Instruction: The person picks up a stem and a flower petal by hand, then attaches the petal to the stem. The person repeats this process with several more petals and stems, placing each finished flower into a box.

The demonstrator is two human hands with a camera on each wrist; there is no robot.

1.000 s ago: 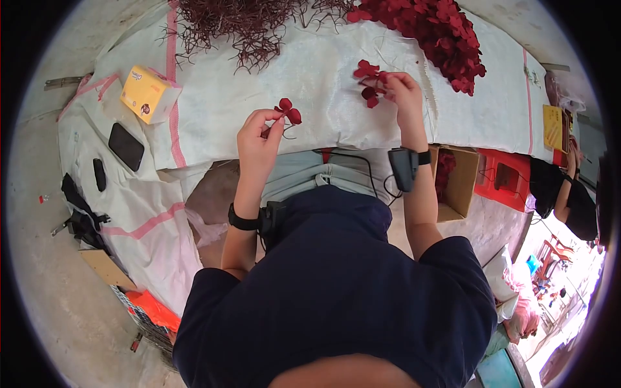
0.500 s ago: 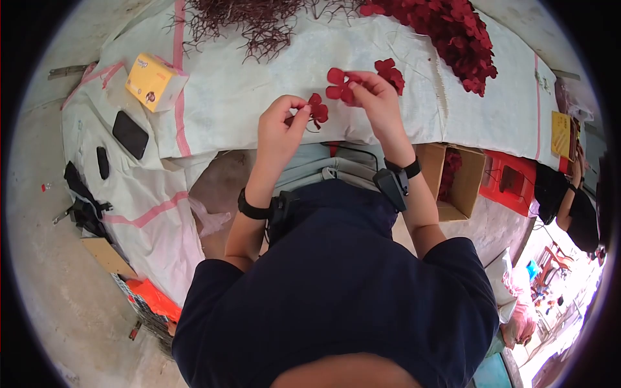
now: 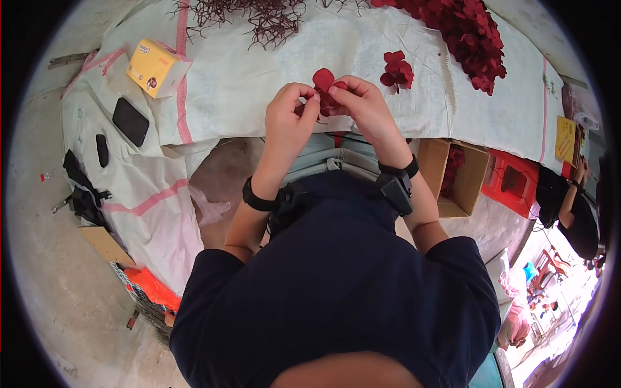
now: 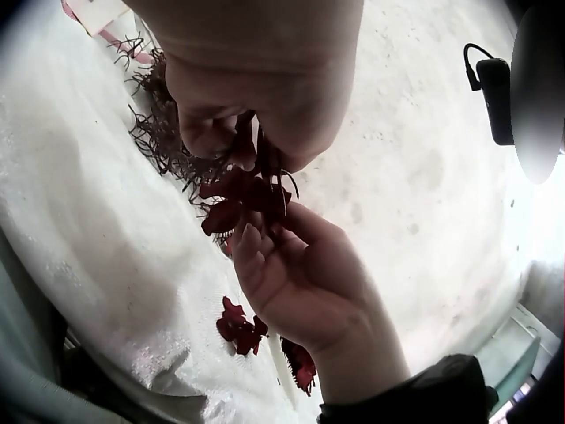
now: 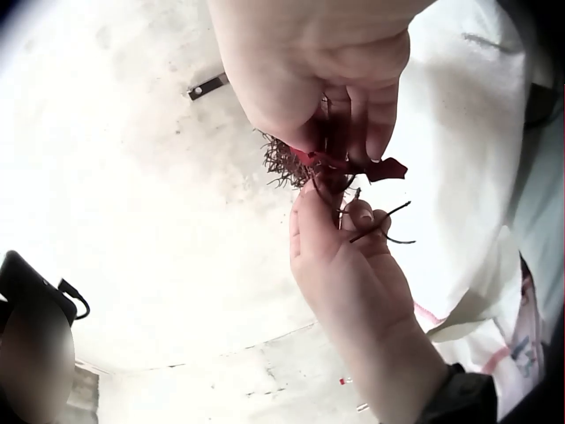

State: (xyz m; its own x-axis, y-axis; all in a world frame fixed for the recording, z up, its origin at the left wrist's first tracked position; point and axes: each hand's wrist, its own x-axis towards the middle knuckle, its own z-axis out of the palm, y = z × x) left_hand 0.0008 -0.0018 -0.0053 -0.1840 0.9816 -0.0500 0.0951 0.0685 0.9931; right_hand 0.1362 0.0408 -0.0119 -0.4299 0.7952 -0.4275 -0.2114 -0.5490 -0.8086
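In front of the body my two hands meet fingertip to fingertip over the white woven sack [image 3: 233, 97]. My left hand [image 3: 291, 119] pinches a thin dark-red branched stem [image 5: 381, 226], whose forked ends stick out beside its fingers in the right wrist view. A red artificial flower [image 3: 323, 79] is pinched between the thumb and fingers of my right hand [image 3: 367, 111], right at the left fingertips. Its petals [image 4: 222, 216] show between the hands in the left wrist view. The fingers hide where flower and stem meet. To the right lies a small red blossom cluster [image 3: 397, 70].
Bare dark-red stems [image 3: 259, 22] are heaped at the back, beside a large pile of red blossoms [image 3: 475, 42]. On the left are a yellow tissue pack [image 3: 154, 68] and a phone [image 3: 130, 121]. A cardboard box [image 3: 472, 181] and red stool [image 3: 511, 184] stand at right.
The right hand has come left with a red flower and now meets the left hand. Apart a second ago, the hands now touch. The small cluster lies on the sack, out of the right hand.
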